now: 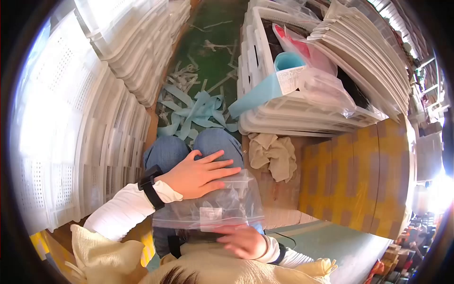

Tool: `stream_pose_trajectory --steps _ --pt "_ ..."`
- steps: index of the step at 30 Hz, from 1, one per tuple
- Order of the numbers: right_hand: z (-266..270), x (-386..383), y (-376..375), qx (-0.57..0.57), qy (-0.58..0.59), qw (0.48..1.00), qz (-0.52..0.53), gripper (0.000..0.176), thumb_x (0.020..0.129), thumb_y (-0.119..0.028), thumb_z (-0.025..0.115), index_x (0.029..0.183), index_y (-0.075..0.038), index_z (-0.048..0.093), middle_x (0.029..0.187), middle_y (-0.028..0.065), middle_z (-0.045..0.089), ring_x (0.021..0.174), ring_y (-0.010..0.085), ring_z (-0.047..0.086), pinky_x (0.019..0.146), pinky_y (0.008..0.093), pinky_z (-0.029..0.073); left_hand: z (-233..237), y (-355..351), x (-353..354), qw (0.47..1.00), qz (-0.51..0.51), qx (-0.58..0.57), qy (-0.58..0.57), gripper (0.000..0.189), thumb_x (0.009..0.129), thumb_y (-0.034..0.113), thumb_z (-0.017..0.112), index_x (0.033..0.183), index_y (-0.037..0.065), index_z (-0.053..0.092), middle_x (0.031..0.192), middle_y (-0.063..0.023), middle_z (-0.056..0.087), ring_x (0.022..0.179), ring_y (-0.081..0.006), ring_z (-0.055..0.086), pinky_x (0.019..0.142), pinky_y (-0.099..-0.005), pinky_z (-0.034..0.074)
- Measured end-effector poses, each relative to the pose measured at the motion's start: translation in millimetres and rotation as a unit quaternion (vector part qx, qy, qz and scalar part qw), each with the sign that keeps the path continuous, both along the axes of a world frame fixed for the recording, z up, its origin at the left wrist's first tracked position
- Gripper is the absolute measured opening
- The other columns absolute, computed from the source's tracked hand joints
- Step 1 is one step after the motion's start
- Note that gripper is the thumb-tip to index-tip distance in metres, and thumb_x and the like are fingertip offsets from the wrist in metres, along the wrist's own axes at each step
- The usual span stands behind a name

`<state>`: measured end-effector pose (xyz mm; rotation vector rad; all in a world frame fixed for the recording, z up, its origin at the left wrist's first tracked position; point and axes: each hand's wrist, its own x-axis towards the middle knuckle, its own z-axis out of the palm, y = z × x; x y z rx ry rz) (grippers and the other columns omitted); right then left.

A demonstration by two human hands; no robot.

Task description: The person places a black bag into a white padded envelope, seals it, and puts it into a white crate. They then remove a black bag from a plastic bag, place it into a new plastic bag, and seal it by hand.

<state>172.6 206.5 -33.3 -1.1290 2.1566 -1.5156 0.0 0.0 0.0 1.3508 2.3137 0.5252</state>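
A clear zip-top plastic bag (236,199) with a small white printed label (211,217) lies across my lap, over my jeans. My left hand (203,175) rests flat near its upper part, fingers spread, holding nothing. My right hand (245,241) is at the bag's lower edge, close to the reddish zip line, its fingers smeared by motion. A black band (151,188) circles my left wrist.
White perforated plastic crates (109,128) rise on the left. Light-blue strips (198,111) and scraps litter the green floor. At right, a crate holds a light-blue roll (288,61) and plastic bags, beside taped cartons (352,175). A beige cloth (273,156) lies near my knee.
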Motion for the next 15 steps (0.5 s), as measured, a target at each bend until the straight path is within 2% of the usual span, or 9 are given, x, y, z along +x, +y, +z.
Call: stream_pose_trajectory --steps 1,2,5,6,9,11,13,14,15 --pt "8 -4 -6 0.096 0.134 0.986 0.014 0.053 0.086 -0.030 0.058 0.135 -0.019 0.040 0.138 0.0112 0.039 0.126 0.0262 0.041 0.103 0.0443 0.031 0 -2 0 1.000 0.002 0.004 -0.002 0.048 0.096 0.040 0.035 0.142 0.029 0.027 0.144 -0.0029 0.035 0.137 -0.0265 0.022 0.100 -0.0548 0.022" --pt "14 -13 -10 0.190 0.262 0.946 0.028 0.050 0.087 -0.031 0.056 0.134 -0.018 0.044 0.137 0.0091 0.042 0.125 0.0270 0.042 0.102 0.0444 0.033 -1 -3 1 1.000 0.005 0.008 -0.006 0.048 0.096 0.040 0.035 0.142 0.030 0.027 0.144 -0.0019 0.035 0.137 -0.0265 0.023 0.100 -0.0549 0.022" --pt "4 -48 1 0.167 0.191 0.960 0.118 0.047 0.089 -0.033 0.051 0.129 -0.010 0.045 0.135 0.0121 0.044 0.124 0.0270 0.042 0.104 0.0431 0.032 -6 3 4 1.000 -0.004 0.009 0.000 0.047 0.097 0.039 0.034 0.142 0.029 0.027 0.145 -0.0013 0.034 0.136 -0.0255 0.024 0.100 -0.0551 0.021" --pt "-4 -62 0 0.137 0.176 0.968 0.112 0.049 0.087 -0.035 0.053 0.128 -0.010 0.046 0.134 0.0117 0.044 0.123 0.0277 0.043 0.102 0.0410 0.034 -5 3 4 1.000 -0.003 0.010 -0.002 0.047 0.097 0.039 0.034 0.142 0.029 0.027 0.145 -0.0013 0.033 0.136 -0.0255 0.024 0.100 -0.0553 0.021" --pt "18 -117 0 0.128 -0.083 0.984 0.092 0.052 0.084 -0.036 0.056 0.129 -0.012 0.045 0.135 0.0114 0.042 0.123 0.0288 0.041 0.100 0.0410 0.035 -3 0 5 1.000 0.008 0.019 -0.009 0.048 0.096 0.039 0.034 0.142 0.028 0.027 0.146 -0.0016 0.032 0.136 -0.0259 0.026 0.100 -0.0565 0.021" --pt "0 -112 8 0.004 -0.128 0.989 0.068 0.052 0.082 -0.033 0.057 0.128 -0.011 0.046 0.132 0.0114 0.045 0.121 0.0297 0.043 0.098 0.0402 0.037 -3 -1 6 0.999 0.022 0.030 -0.024 0.049 0.096 0.040 0.035 0.142 0.027 0.027 0.146 -0.0020 0.032 0.135 -0.0269 0.027 0.100 -0.0579 0.021" --pt "-14 -111 10 -0.022 -0.026 0.999 0.041 0.052 0.080 -0.030 0.058 0.127 -0.010 0.047 0.130 0.0117 0.046 0.119 0.0302 0.045 0.098 0.0401 0.037 2 -1 9 1.000 0.014 0.023 0.000 0.051 0.094 0.042 0.037 0.142 0.027 0.027 0.146 -0.0026 0.031 0.134 -0.0274 0.030 0.100 -0.0590 0.023" --pt "-20 -111 9 0.016 0.098 0.995 0.025 0.051 0.079 -0.027 0.058 0.126 -0.009 0.048 0.130 0.0121 0.047 0.118 0.0303 0.045 0.098 0.0402 0.037 5 -1 11 1.000 0.010 0.020 0.010 0.052 0.094 0.043 0.039 0.142 0.027 0.027 0.146 -0.0029 0.031 0.133 -0.0277 0.031 0.100 -0.0595 0.024" --pt "-26 -111 10 0.029 0.165 0.986 0.007 0.050 0.079 -0.024 0.059 0.125 -0.007 0.049 0.129 0.0126 0.047 0.118 0.0305 0.046 0.098 0.0405 0.037 6 -1 13 0.999 0.005 0.022 0.024 0.053 0.093 0.044 0.040 0.142 0.027 0.027 0.146 -0.0030 0.031 0.133 -0.0279 0.031 0.100 -0.0592 0.025"
